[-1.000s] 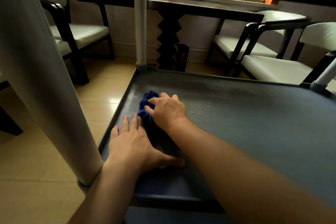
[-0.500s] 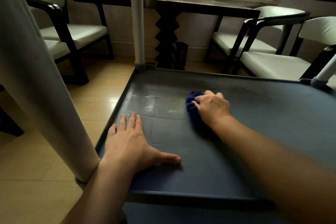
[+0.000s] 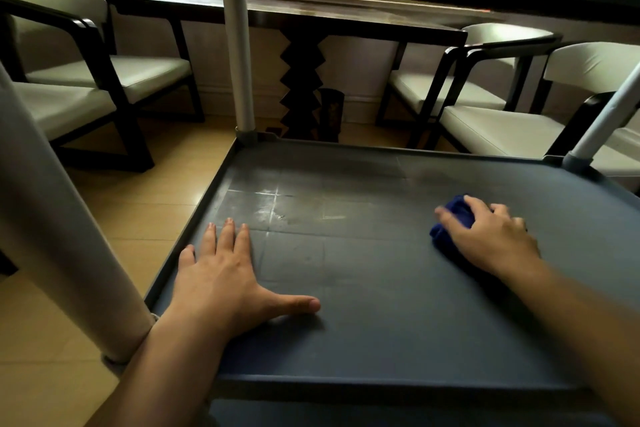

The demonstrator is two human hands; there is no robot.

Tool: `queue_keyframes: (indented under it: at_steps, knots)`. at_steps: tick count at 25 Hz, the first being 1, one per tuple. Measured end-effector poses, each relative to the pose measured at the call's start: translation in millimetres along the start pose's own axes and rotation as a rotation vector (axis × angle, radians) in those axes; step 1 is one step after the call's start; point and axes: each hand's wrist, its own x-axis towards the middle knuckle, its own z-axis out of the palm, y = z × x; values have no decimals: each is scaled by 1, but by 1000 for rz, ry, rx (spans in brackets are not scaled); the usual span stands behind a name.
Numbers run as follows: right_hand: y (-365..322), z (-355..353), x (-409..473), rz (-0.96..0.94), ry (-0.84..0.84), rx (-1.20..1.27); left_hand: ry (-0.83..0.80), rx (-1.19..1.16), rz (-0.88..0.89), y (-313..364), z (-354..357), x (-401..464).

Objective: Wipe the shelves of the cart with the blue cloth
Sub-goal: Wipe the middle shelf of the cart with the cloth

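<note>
I look at a dark grey cart shelf (image 3: 363, 288) with a raised rim, under another shelf that fills the top of the view. My right hand (image 3: 491, 236) presses a bunched blue cloth (image 3: 453, 218) onto the right side of the shelf; most of the cloth is hidden under the fingers. My left hand (image 3: 225, 277) lies flat on the shelf near its front left corner, fingers spread, holding nothing. Faint wet streaks (image 3: 277, 208) shine on the left part of the shelf.
White cart posts stand at the near left (image 3: 52, 218), far left (image 3: 239, 59) and far right (image 3: 602, 121) corners. Beyond the cart are a dark wooden table (image 3: 301, 80) and white-cushioned chairs on the left (image 3: 104, 80) and right (image 3: 485, 107). Tan floor tiles (image 3: 138, 191) lie to the left.
My right hand has slid the blue cloth from the shelf's left side, past the middle, to the right side. My left hand has stayed flat at the front left.
</note>
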Motion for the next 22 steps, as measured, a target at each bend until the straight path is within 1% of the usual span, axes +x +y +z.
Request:
queue_keyframes:
  at_steps: [1,2,5,7,9,12,13,14,17,19,22]
  knots:
    - [-1,4,-3,7,12,-66,0,3,0,1,0,1]
    - [-2,3,-3,2,49,-68,-5,7,-1,1,1,1]
    - [-18,-7,9,-75,143,215,-14,6,-6,2,3,0]
    - [-42,-14,11,-159,153,312,-9,-4,-16,3,3,0]
    - [-79,-20,5,-266,200,427,2,-20,-25,3,4,-1]
    - [-154,-25,-14,-433,314,651,6,-34,-20,4,4,-1]
    - [-178,-23,-21,-480,323,691,1,-34,-19,3,4,0]
    - [-201,-20,-29,-522,287,709,-7,-35,-22,3,3,0]
    - [-251,-7,-49,-563,15,635,-24,-31,-29,2,1,1]
    - [-269,5,-55,-587,-47,479,-29,-26,-29,3,1,1]
    - [-281,27,-63,-665,-111,165,-30,-31,-29,1,2,2]
